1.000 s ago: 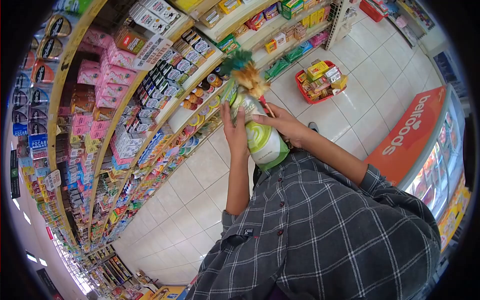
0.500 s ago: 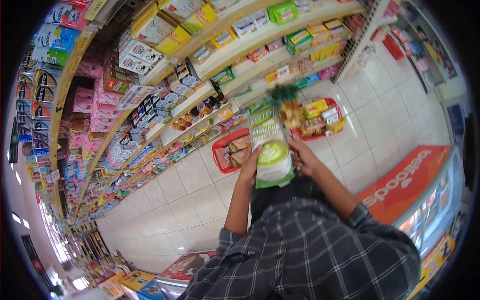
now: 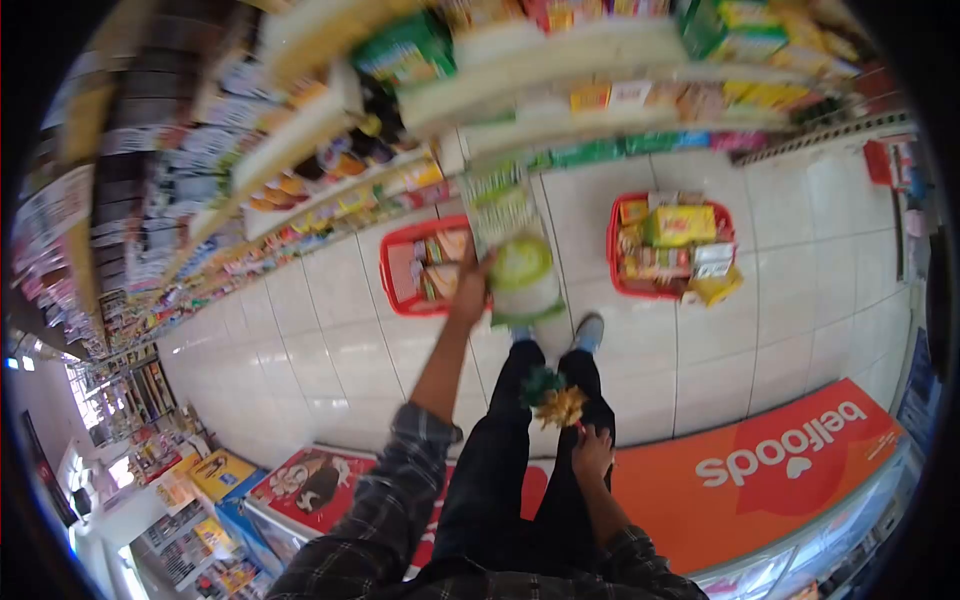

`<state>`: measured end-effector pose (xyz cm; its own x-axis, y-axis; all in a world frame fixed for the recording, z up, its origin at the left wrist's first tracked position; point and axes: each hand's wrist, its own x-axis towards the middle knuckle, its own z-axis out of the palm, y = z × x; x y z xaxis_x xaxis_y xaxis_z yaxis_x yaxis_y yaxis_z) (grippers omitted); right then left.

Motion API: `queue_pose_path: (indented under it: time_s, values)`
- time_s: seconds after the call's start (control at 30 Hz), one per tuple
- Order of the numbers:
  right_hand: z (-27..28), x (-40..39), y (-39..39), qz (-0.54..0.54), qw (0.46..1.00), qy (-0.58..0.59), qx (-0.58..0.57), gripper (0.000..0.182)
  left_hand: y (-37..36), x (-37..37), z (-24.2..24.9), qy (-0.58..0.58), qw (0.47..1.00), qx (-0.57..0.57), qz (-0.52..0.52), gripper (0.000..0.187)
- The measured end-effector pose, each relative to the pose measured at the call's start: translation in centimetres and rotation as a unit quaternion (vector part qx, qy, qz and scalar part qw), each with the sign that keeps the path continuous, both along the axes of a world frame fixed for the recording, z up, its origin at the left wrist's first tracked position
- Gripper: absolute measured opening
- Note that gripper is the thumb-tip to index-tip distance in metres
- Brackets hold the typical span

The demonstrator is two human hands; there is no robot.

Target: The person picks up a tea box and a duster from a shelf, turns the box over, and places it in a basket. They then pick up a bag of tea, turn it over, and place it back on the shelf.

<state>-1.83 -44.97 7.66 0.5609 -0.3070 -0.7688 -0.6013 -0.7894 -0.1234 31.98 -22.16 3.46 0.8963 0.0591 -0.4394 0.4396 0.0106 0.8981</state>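
My left hand [image 3: 472, 288] is closed on the side edge of a green and white matcha pouch [image 3: 523, 265], held upright in front of me above the floor. A latte cup is printed on its front. Lower and nearer my body, my right hand [image 3: 594, 455] is wrapped round the thin handle of a duster [image 3: 560, 405] with green and gold strips. The duster's head hangs in front of my legs, apart from the pouch.
A red basket [image 3: 388, 268] with packs stands on the tiled floor left of the pouch. Another red basket [image 3: 612, 262], full of boxes, stands to the right. Stocked shelves [image 3: 560, 70] run ahead and left. An orange-topped freezer [image 3: 660, 510] is near my right side.
My right hand has left the pouch and moved down toward my body with the duster. My left hand alone now keeps the pouch up. The view has shifted downward.
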Motion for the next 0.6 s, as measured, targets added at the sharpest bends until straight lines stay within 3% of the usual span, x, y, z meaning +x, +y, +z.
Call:
queue_pose_path:
  time_s: [0.1, 0.13, 0.27, 0.4, 0.5, 0.6]
  values:
    - [-1.7, 0.5, 0.5, 0.009, 1.0, -0.008, -0.023, 0.033, -1.1, 5.8, 1.5, -0.025, 0.997, -0.069, 0.008, 0.064]
    - [-2.4, -0.1, 0.8, 0.008, 0.999, -0.012, -0.03, 0.034, 0.5, 7.7, -1.1, -0.024, 0.998, -0.057, -0.012, 0.062]
    - [-4.7, -3.4, 0.6, -0.009, 0.999, 0.024, -0.033, 0.04, 1.3, 14.5, -3.4, -0.051, 0.988, -0.14, 0.028, 0.029]
    - [-6.1, -4.8, 1.5, -0.046, 0.997, 0.065, -0.022, 0.038, 0.0, 19.9, -3.6, -0.112, 0.991, -0.069, 0.025, 0.029]
    - [-6.3, -5.2, 2.0, -0.103, 0.993, 0.062, -0.021, 0.038, 1.6, 25.4, -5.9, -0.146, 0.989, 0.0, -0.007, 0.029]
    - [-6.3, -5.6, 2.4, -0.142, 0.988, 0.063, -0.021, 0.037, 4.7, 31.8, -10.4, -0.102, 0.994, -0.022, 0.02, 0.034]
